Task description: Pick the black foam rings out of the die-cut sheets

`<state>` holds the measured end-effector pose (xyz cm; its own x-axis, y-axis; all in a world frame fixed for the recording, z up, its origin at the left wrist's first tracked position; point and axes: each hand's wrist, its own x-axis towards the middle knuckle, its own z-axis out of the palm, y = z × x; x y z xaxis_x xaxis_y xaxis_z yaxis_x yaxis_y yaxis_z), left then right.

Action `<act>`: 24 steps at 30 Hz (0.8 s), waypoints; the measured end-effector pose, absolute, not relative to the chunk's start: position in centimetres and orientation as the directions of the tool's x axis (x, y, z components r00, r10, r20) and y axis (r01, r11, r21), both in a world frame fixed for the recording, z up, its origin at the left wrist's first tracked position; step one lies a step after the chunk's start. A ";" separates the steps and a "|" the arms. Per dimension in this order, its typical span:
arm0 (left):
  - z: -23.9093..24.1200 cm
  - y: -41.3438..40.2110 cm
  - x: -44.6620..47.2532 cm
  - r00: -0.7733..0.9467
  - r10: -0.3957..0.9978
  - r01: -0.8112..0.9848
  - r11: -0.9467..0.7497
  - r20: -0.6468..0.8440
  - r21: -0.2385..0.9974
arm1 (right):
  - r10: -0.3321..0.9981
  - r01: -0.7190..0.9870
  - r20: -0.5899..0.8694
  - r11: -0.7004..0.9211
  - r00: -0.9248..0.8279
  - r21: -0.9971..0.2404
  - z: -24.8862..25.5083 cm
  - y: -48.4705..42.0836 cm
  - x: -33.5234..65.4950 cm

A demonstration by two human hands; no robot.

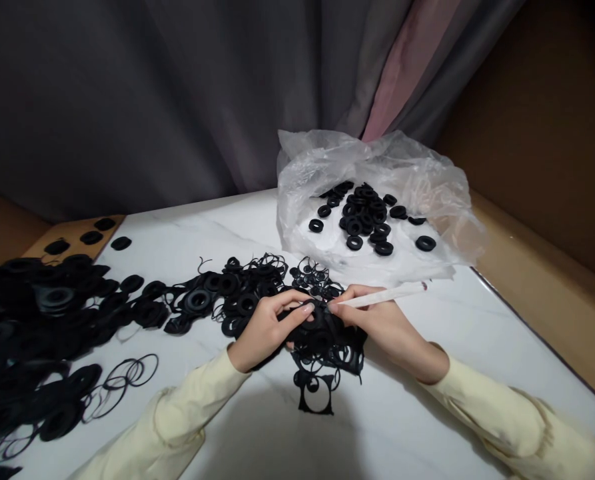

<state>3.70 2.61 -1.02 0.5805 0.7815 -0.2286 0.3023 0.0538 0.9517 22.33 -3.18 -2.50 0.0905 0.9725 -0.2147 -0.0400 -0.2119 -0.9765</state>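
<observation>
"Where did we have the black rubber piece (321,309)?"

"Straight in front of us, above a small heap of rubber offcuts (322,341) on the white marbled tabletop (247,215). Our left hand (273,325) had its thumb and forefinger narrowed to a pinch on it, most likely to steady it."

"And our right hand (383,321)?"

"Its fingers were closed on the near end of a white pen-like tool (390,293), the dark-marked end jutting out to the right. We probably gripped it so low for fine control. We couldn't tell whether the tip touched the rubber."

"Why was the clear plastic bag (304,167) there?"

"It lay spread wide beyond our right hand, thick black rings (364,201) inside. Its open mouth left them easy to see, and its film set them apart from the heap."

"What lay leftward?"

"A bigger pile of rubber rings and scraps (17,333), thin rubber loops (136,373) beside it, all near our left arm, a handy place for picking. A square rubber frame (307,406) with a round hole lay just below our hands, at the heap's near edge."
</observation>
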 end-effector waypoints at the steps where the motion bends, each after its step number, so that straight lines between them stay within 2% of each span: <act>1: -1.0 2.6 3.7 0.579 0.783 0.305 0.051 -0.227 0.951 | 0.973 -0.028 -0.209 -0.208 0.098 -0.978 -2.4 -3.2 22.3; 5: -0.9 2.6 4.0 0.582 0.777 0.320 0.051 -0.239 0.946 | 0.975 0.047 -0.184 -0.191 0.128 -0.980 -1.8 -3.4 22.3; 12: -1.0 2.5 4.2 0.608 0.766 0.379 -0.051 -0.207 0.924 | 0.978 0.173 -0.137 -0.163 0.155 -0.971 -1.4 -3.7 22.0; 18: -1.2 2.1 4.3 0.583 0.808 0.448 -0.232 -0.085 0.863 | 0.986 0.322 -0.054 -0.103 0.158 -0.941 -2.1 -4.3 21.2; 24: -1.0 2.2 4.0 0.624 0.771 0.371 -0.150 -0.127 0.916 | 0.984 0.311 0.085 0.033 0.158 -0.950 -3.3 -4.5 20.6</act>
